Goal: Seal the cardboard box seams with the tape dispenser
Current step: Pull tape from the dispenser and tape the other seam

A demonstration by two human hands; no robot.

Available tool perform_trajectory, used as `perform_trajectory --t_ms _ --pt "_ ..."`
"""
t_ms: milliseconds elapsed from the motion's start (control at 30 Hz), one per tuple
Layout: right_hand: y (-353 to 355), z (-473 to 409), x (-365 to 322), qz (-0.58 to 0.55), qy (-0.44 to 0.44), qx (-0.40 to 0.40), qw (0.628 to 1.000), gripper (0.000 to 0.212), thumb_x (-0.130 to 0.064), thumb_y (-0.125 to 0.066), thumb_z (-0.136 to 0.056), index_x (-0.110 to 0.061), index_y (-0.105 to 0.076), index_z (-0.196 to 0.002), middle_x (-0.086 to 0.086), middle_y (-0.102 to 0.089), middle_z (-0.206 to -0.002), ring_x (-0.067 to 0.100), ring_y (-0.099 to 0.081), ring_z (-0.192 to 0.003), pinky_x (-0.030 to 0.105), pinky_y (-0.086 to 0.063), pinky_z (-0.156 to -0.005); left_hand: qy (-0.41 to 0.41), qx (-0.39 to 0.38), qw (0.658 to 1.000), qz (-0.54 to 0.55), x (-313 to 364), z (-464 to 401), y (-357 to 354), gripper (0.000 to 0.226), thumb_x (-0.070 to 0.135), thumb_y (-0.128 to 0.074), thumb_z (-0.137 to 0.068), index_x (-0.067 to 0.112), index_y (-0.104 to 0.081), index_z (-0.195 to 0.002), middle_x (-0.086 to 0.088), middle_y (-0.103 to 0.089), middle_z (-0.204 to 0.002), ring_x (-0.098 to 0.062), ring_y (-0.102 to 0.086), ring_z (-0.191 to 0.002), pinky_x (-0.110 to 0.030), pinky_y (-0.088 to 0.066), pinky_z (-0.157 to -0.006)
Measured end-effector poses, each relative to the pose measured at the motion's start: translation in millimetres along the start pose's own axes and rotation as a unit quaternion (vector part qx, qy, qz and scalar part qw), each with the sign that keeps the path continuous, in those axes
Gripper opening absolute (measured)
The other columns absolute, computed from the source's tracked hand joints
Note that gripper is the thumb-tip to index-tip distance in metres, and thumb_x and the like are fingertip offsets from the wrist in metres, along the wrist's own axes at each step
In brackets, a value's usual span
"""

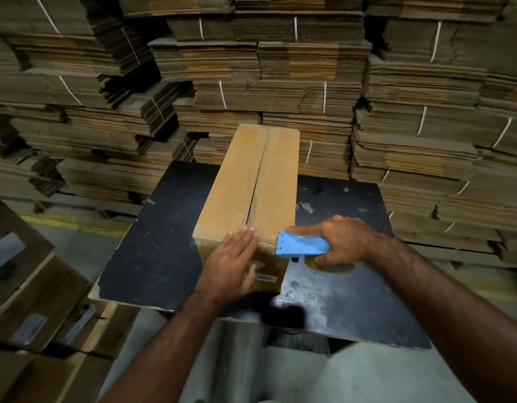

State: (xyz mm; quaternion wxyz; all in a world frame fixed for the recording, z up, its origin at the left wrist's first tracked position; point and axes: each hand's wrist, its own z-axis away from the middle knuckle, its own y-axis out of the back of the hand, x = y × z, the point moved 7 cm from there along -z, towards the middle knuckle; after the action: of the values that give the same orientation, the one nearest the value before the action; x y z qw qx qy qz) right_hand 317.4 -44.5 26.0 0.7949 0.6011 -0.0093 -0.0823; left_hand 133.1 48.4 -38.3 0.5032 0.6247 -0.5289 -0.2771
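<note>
A long brown cardboard box (237, 181) lies on the black table (152, 251), its two top flaps meeting in a centre seam that runs away from me. My left hand (232, 263) lies flat with straight fingers on the box's near end, over the top edge and front face. My right hand (338, 242) grips a blue tape dispenser (302, 244) whose head sits at the near right corner of the box top, just right of the seam. A brown tape roll shows under that hand.
Tall stacks of flattened, strapped cardboard (280, 68) wall the back and both sides. Taped boxes (33, 301) stand on the floor at the lower left. The table's right part is worn grey. A dark blurred patch sits at the table's near edge.
</note>
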Motion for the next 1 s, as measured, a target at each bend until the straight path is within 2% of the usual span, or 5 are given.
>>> perform_trajectory --t_ms 167,300,567,700,1000 --pt "0 -1 -1 0.009 0.018 0.024 1.000 0.075 -0.060 -0.057 -0.082 -0.059 -0.021 -0.147 -0.024 -0.044 -0.072 -0.007 -0.040 -0.065 0.025 -0.045 -0.063 -0.005 0.004 1.000 0.018 17 -4 -6 0.076 0.020 -0.065 -0.078 0.007 -0.039 -0.148 -0.010 -0.040 -0.153 -0.022 -0.036 -0.142 -0.042 -0.018 -0.120" --pt "-9 3 5 0.015 0.019 0.032 0.999 0.080 -0.059 -0.060 -0.082 -0.060 -0.014 -0.147 -0.019 -0.051 -0.090 0.005 -0.049 -0.078 0.025 -0.039 -0.062 -0.015 0.003 1.000 0.026 17 -5 -4 0.076 0.019 -0.065 -0.076 0.007 -0.040 -0.148 -0.010 -0.041 -0.152 -0.023 -0.037 -0.141 -0.043 -0.022 -0.120" --pt "-16 10 9 -0.005 0.024 0.051 0.998 0.080 -0.061 -0.059 -0.086 -0.058 -0.011 -0.149 -0.014 -0.045 -0.095 0.009 -0.047 -0.086 0.029 -0.043 -0.071 -0.050 -0.042 0.997 0.036 12 -1 -7 0.087 0.021 -0.064 -0.075 0.007 -0.028 -0.153 -0.008 -0.024 -0.161 -0.021 -0.018 -0.149 -0.041 -0.015 -0.122" --pt "-24 34 32 -0.027 0.017 0.056 0.998 0.081 -0.067 -0.056 -0.085 -0.063 -0.004 -0.147 -0.012 -0.053 -0.096 0.009 -0.050 -0.085 0.032 -0.049 -0.074 -0.037 -0.052 0.998 0.029 10 1 -5 0.088 0.024 -0.063 -0.078 0.012 -0.022 -0.155 -0.003 -0.017 -0.163 -0.015 -0.009 -0.151 -0.035 -0.004 -0.123" --pt "-37 44 50 -0.010 -0.004 0.036 0.999 0.080 -0.066 -0.057 -0.085 -0.056 -0.011 -0.150 -0.007 -0.059 -0.105 0.008 -0.053 -0.088 0.033 -0.051 -0.077 0.010 -0.052 0.999 0.006 16 -5 -5 0.079 0.035 -0.057 -0.083 0.014 -0.027 -0.154 -0.002 -0.023 -0.161 -0.016 -0.015 -0.149 -0.042 -0.014 -0.122"
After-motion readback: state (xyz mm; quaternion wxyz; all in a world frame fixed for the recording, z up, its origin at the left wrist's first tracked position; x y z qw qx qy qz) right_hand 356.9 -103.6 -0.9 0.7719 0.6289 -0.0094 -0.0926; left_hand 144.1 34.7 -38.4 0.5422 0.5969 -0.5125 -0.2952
